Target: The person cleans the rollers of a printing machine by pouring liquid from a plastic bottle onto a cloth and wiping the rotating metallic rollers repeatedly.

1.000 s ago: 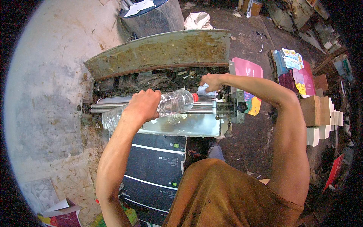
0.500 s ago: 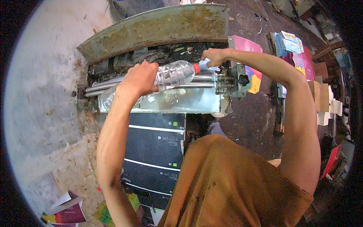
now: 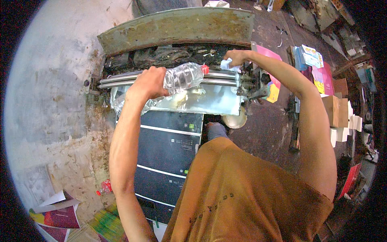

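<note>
My left hand (image 3: 150,84) is wrapped round a large clear plastic bottle (image 3: 184,77) with a red cap. The bottle lies tilted over the metal rollers (image 3: 219,79) of a machine, its cap end to the right and its base toward the lower left. Just beyond the cap, my right hand (image 3: 237,57) grips a crumpled pale blue cloth (image 3: 229,65) at the right end of the rollers. Below the rollers is a shiny, wet-looking metal tray (image 3: 225,103). The fingertips of my right hand are partly hidden by the cloth.
A curved, stained metal guard (image 3: 177,32) rises behind the rollers. Dark printed boxes (image 3: 169,147) stand stacked in front. A round pale bowl (image 3: 235,121) sits below the tray's right end. Printed sheets (image 3: 58,215) and a small red-labelled bottle (image 3: 105,187) lie at left; boxes (image 3: 336,111) stand at right.
The view has shifted, so the machine sits a little higher and further right. My left hand still holds the bottle and my right hand still holds the cloth at the roller end.
</note>
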`<action>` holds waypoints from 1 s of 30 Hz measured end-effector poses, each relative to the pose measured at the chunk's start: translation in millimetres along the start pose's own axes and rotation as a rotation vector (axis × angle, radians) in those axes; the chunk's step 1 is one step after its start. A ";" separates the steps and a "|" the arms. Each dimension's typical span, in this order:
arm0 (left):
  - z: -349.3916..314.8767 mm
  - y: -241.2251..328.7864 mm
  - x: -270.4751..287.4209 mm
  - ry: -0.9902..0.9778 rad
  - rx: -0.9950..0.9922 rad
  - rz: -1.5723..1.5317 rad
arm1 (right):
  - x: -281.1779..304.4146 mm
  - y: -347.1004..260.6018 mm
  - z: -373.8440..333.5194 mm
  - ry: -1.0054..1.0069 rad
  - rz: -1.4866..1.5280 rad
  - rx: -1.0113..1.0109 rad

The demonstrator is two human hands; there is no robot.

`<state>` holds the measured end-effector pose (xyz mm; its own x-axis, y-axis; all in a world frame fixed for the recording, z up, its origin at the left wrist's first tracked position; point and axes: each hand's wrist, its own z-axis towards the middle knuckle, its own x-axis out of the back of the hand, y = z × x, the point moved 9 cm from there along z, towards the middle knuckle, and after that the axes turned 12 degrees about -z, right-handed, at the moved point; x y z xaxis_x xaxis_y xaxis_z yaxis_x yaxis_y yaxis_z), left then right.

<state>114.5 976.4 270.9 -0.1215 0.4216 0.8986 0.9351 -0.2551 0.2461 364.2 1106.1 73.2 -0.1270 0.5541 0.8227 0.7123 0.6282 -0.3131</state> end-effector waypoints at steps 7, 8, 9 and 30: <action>-5.0 -13.6 -2.4 0.018 -0.001 -0.048 | 7.5 -0.7 -10.8 0.010 0.048 -0.026; -5.6 -11.6 -0.6 0.007 0.018 -0.061 | 7.3 -2.6 -15.9 0.004 0.077 -0.075; -2.6 -8.9 3.0 -0.001 0.037 -0.039 | 5.0 3.4 -7.3 0.034 -0.012 -0.007; 64.6 6.4 1.5 -0.085 -0.101 0.000 | -5.8 3.6 14.8 0.015 0.139 0.054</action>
<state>141.8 1031.6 250.4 -0.0890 0.4923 0.8659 0.8963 -0.3395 0.2851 357.3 1113.2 60.2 -0.0190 0.6299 0.7764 0.6837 0.5748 -0.4496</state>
